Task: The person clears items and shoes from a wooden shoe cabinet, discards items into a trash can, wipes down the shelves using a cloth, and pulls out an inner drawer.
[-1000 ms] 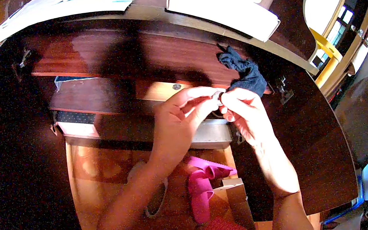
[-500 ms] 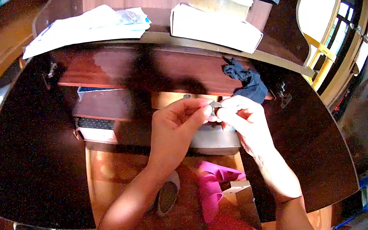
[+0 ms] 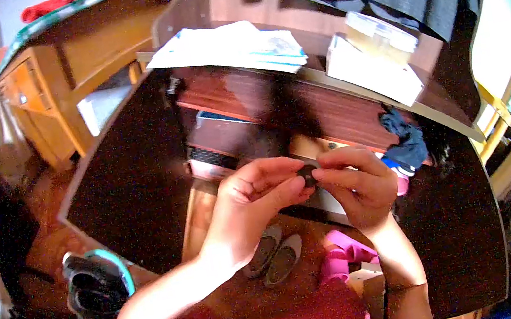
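Observation:
A small dark round piece [image 3: 309, 175], too blurred to name its kind, is pinched between both hands in front of the cabinet. My left hand [image 3: 257, 192] is closed, its thumb and fingertips on the left edge of the piece. From the other side, my right hand [image 3: 360, 179] grips the right edge between thumb and fingers. Behind and below the hands lie the open cabinet's shelves [image 3: 345, 135], partly covered by the fingers. A dark crumpled cloth [image 3: 405, 139] hangs over the shelf's right end.
Open dark cabinet doors flank me, left door [image 3: 124, 193] and right door [image 3: 451, 235]. Papers [image 3: 218, 48] and a white box [image 3: 372, 71] with a plastic container [image 3: 383, 36] rest above. On the floor are shoes [image 3: 283, 260], pink slippers [image 3: 344, 253] and a basket [image 3: 99, 291].
The view has swung left, bringing a wooden desk in at upper left. Both hands still hold the small piece, which now shows its round dark face.

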`<state>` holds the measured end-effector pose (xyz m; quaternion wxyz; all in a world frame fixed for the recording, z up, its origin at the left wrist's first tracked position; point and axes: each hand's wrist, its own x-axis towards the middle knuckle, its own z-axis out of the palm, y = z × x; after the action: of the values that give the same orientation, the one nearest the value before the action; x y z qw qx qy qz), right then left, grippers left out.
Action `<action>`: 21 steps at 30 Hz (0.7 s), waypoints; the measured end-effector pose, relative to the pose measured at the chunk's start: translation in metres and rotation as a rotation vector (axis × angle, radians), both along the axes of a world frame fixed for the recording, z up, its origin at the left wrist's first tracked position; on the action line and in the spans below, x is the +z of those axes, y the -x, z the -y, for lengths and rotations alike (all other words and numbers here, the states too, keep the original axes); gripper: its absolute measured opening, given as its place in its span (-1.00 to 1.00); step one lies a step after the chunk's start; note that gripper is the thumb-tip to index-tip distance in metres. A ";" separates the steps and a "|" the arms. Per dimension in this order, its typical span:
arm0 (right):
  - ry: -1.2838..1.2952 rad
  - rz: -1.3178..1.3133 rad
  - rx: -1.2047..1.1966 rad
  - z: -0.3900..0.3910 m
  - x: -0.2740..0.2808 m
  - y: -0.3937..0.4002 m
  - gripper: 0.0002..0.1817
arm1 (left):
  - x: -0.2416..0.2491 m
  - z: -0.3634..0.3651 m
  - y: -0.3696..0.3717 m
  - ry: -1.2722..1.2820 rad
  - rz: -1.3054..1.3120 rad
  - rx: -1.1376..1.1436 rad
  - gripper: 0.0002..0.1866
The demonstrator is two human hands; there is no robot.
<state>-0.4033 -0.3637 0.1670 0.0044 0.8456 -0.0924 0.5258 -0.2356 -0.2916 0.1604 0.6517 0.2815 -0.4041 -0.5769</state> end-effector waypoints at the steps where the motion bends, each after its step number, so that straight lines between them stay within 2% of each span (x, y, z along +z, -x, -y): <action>1: 0.003 0.010 0.031 -0.003 0.002 -0.009 -0.81 | -0.003 -0.006 -0.007 0.048 0.043 0.041 -0.78; 3: -0.216 0.054 0.158 -0.009 0.011 -0.026 -0.78 | 0.006 -0.021 -0.017 0.093 0.151 0.154 -0.81; 5: -0.288 0.041 0.246 -0.016 0.017 -0.039 -0.80 | 0.012 -0.032 -0.028 0.137 0.165 0.223 -0.82; 7: -0.489 0.017 0.339 -0.023 0.023 -0.052 -0.79 | 0.018 -0.042 -0.038 0.183 0.181 0.285 -0.83; 8: -0.560 0.041 0.377 -0.026 0.025 -0.060 -0.80 | 0.021 -0.048 -0.044 0.196 0.276 0.331 -0.84; 9: -0.555 0.040 0.406 -0.031 0.026 -0.069 -0.80 | 0.025 -0.054 -0.051 0.208 0.373 0.380 -0.85; 11: -0.663 0.081 0.420 -0.036 0.027 -0.088 -0.87 | 0.028 -0.060 -0.059 0.209 0.370 0.417 -0.87; 12: -0.561 0.035 0.332 -0.041 0.037 -0.094 -0.84 | 0.030 -0.066 -0.065 0.226 0.360 0.433 -0.87; 19: -0.540 -0.070 0.494 -0.054 0.056 -0.148 -0.84 | 0.047 -0.104 -0.108 0.310 0.466 0.651 -0.85; 21: -0.812 -0.096 0.642 -0.058 0.060 -0.170 -0.80 | 0.049 -0.106 -0.125 0.313 0.532 0.793 -0.91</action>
<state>-0.2334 -0.3056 0.2269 -0.4814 0.7880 -0.0247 0.3830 -0.1102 -0.1855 0.2092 0.7295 0.4497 -0.4998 -0.1257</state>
